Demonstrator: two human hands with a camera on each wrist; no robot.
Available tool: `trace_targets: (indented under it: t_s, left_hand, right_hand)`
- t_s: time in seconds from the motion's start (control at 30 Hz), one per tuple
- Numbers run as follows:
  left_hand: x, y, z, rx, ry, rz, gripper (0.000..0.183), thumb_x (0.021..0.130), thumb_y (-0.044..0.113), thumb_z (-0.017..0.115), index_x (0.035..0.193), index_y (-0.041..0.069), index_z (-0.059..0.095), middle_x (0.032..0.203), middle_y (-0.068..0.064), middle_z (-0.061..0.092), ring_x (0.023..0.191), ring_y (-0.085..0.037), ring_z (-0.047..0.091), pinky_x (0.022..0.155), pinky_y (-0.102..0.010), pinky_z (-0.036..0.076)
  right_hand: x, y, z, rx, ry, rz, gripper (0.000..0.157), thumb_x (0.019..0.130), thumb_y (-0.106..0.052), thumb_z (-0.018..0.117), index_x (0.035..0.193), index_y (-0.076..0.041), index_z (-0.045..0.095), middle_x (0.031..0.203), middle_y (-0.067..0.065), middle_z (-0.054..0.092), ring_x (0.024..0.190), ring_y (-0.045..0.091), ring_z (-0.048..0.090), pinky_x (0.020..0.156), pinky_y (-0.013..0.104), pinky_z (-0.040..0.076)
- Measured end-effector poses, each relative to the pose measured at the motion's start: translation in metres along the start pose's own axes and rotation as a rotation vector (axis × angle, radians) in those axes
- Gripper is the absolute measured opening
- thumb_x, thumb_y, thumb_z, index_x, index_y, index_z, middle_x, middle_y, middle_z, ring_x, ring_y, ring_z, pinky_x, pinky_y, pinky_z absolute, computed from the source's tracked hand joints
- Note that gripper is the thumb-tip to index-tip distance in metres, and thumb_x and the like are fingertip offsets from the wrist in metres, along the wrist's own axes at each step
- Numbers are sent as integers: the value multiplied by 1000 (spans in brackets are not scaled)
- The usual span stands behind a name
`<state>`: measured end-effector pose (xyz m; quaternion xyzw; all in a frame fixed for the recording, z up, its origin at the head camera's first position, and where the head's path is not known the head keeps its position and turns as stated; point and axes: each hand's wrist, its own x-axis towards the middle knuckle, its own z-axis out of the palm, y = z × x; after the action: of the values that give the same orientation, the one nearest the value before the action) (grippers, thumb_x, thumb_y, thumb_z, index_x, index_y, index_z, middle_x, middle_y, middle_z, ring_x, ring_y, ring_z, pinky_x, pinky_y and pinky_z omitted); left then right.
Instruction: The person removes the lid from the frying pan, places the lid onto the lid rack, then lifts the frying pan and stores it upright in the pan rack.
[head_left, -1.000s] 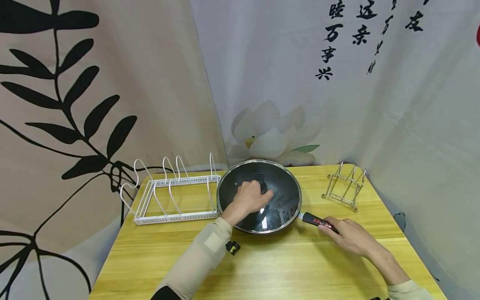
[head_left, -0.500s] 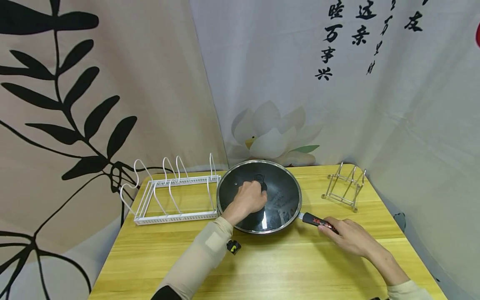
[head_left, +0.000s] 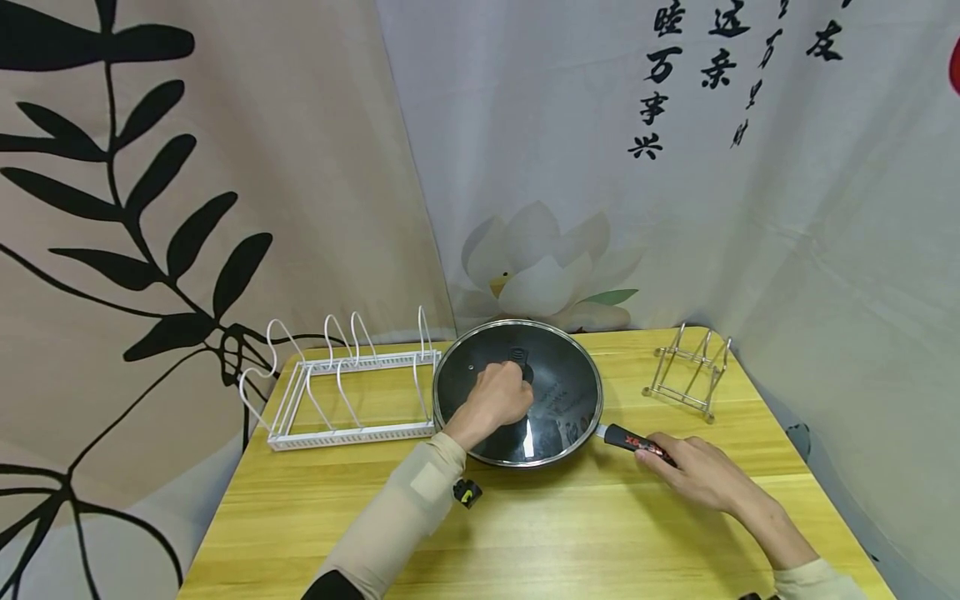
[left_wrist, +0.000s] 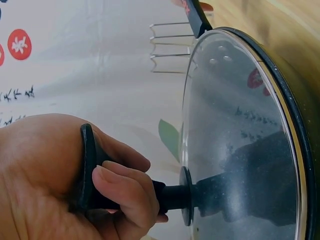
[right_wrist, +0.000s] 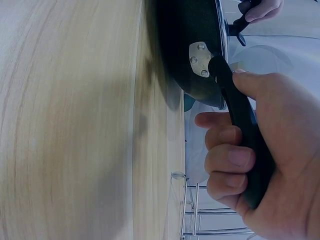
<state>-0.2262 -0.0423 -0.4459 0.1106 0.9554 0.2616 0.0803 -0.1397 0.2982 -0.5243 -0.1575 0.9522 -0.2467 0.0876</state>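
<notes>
Tucking in one digit of the left hand (head_left: 495,396), outstretched over the lid (head_left: 566,408) a second ago. On the head view, hiding the lid's middle beneath those fingers; gripping the handle (head_left: 626,440) with the right hand (head_left: 693,475); showing a white rack (head_left: 352,434) left of the left fingers and a wire rack (head_left: 678,402) beyond the right ones. On the left wrist, curling fingers round the knob (left_wrist: 175,196), leaving the inside hard to make out through dark glass. On the right wrist, showing the covered pan (right_wrist: 180,45) just past the thumb tip, cut off above.
</notes>
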Motion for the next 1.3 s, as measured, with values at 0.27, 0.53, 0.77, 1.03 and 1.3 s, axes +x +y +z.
trace_targets:
  t_s: [0.27, 0.53, 0.77, 1.03, 1.3]
  left_hand:
    - [1, 0, 0, 18, 18, 8, 46, 107, 12, 55, 62, 18, 46, 68, -2, 46, 60, -21, 51, 56, -32, 43]
    - [1, -1, -2, 28, -5, 12, 42, 106, 10, 55, 64, 16, 51, 71, -3, 50, 64, -23, 53, 59, -34, 44]
    - [1, -3, -2, 23, -2, 0, 27, 104, 10, 54, 79, 10, 65, 85, -10, 63, 74, -27, 59, 67, -37, 48]
    - [1, -8, -1, -3, 24, 12, 29, 107, 11, 51, 80, 13, 59, 77, -6, 54, 67, -25, 53, 65, -37, 45]
    - [0, -12, -2, -30, 80, 35, 22, 105, 12, 51, 88, 9, 65, 81, -8, 58, 69, -25, 55, 68, -36, 47]
  right_hand:
    - [1, 0, -1, 18, -13, 6, 34, 117, -53, 58, 109, -22, 70, 72, -9, 52, 55, 3, 41, 55, 23, 35]
    - [1, -1, 0, 15, -8, 5, 33, 117, -52, 58, 108, -23, 70, 72, -9, 53, 56, 3, 41, 56, 22, 35]
    - [0, -2, -1, 10, -5, 6, 33, 117, -52, 58, 107, -23, 69, 72, -9, 53, 56, 3, 41, 56, 22, 35]
    - [0, -2, -1, 13, -10, 4, 33, 117, -52, 58, 108, -22, 69, 72, -10, 53, 56, 3, 41, 56, 22, 35]
    - [0, -2, -1, 5, 0, 3, 32, 117, -51, 59, 106, -23, 68, 71, -10, 52, 56, 2, 40, 56, 22, 34]
